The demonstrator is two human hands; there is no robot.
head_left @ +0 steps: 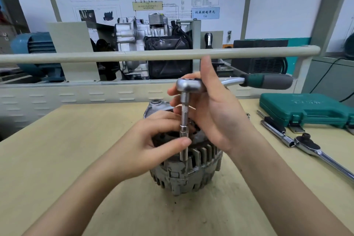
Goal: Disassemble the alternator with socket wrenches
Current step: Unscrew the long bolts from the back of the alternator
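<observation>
The alternator [184, 166] stands at centre frame on the tabletop [67, 149]. The left hand [153, 145] pinches the socket extension [184, 132] standing upright on it; the right hand [212, 109] curls around the ratchet wrench [191, 85] head. A closed green tool case [306, 109] sits at right, contents hidden.

Socket [184, 156] tip sits down in the alternator [183, 174] housing, bolt not visible. Left hand [153, 140] and right hand [212, 113] cover the alternator's top face. Right of the alternator, second ratchet [314, 149] handle and green case [306, 109] are cut by the frame edge.
</observation>
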